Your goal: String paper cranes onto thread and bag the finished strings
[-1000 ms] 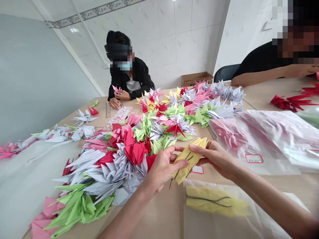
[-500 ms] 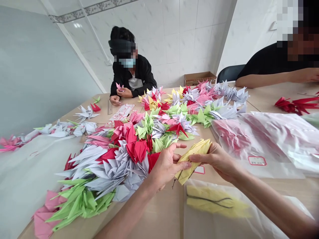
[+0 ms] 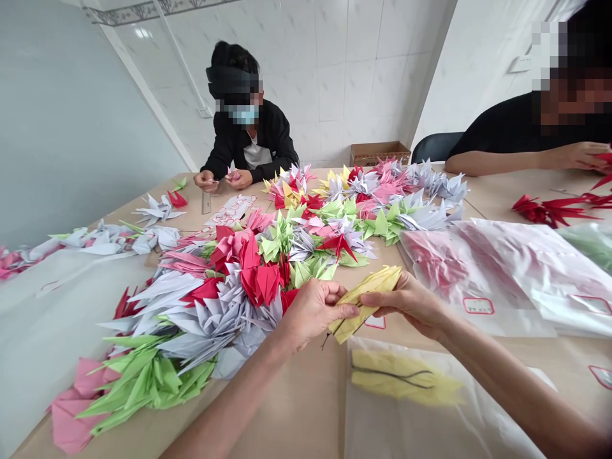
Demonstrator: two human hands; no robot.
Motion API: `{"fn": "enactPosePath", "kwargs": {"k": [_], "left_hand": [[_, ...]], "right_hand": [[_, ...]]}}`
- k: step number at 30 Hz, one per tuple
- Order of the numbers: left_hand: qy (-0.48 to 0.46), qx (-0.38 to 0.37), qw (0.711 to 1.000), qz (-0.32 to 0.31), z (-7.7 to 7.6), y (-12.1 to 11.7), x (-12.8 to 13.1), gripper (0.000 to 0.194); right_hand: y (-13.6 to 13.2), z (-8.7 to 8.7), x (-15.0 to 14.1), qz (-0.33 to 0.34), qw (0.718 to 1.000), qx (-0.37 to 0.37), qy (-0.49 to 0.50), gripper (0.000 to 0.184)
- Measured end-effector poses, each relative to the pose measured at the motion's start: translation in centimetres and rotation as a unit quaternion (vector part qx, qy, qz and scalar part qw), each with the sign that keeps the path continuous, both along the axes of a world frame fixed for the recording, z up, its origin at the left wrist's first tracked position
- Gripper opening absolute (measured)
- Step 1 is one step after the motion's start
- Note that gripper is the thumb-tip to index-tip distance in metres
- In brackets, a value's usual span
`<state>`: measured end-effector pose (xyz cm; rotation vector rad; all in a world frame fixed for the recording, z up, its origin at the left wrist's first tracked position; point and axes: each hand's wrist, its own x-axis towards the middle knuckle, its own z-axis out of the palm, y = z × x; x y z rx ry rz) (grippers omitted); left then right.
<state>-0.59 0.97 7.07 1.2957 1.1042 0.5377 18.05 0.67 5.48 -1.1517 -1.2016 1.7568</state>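
My left hand [image 3: 315, 312] and my right hand [image 3: 406, 303] both pinch a flattened bundle of yellow origami cranes [image 3: 363, 303] above the table, with a dark thread end hanging below it. Just beneath my right hand lies a clear plastic bag [image 3: 406, 382] holding more flat yellow paper with a dark thread. My left forearm passes close to a large heap of origami cranes [image 3: 215, 306] in white, red, pink and green. Part of the bundle is hidden by my fingers.
A co-worker across the table [image 3: 248, 134] holds a small pink paper piece. Another person at the right [image 3: 526, 134] has a hand at red paper cranes [image 3: 549, 210]. Plastic bags of pink cranes [image 3: 435, 268] lie to my right, and a cardboard box [image 3: 380, 153] stands at the far end.
My hands have lowered the yellow bundle slightly and shifted it left. The view has tilted. The co-worker's hands have moved apart, and the right-hand person's hand has reached the red cranes.
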Motion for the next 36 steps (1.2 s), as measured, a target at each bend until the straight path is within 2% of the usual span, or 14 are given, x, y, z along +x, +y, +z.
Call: {"fn": "enactPosePath", "kwargs": {"k": [9, 14, 22, 31, 36], "left_hand": [[-0.047, -0.024, 0.999, 0.009, 0.1, -0.1, 0.1, 0.02], [-0.07, -0.042, 0.997, 0.006, 0.4, -0.2, 0.1, 0.032], [-0.114, -0.067, 0.991, 0.004, 0.5, -0.5, 0.2, 0.031], [-0.129, -0.062, 0.99, 0.01, 0.5, 0.0, -0.4, 0.036], [-0.14, -0.036, 0.99, 0.004, 0.9, 0.2, -0.8, 0.037]], "right_hand": [[-0.2, 0.5, -0.3, -0.031, 0.999, 0.043, -0.001, 0.02], [-0.5, 0.9, -0.3, -0.048, 0.998, 0.031, -0.018, 0.021], [0.3, 0.1, -0.3, -0.028, 0.998, -0.048, 0.028, 0.023], [1.4, -0.3, -0.8, -0.024, 0.998, -0.04, 0.04, 0.026], [1.8, 0.2, -0.9, -0.017, 0.999, -0.014, 0.05, 0.026]]}}
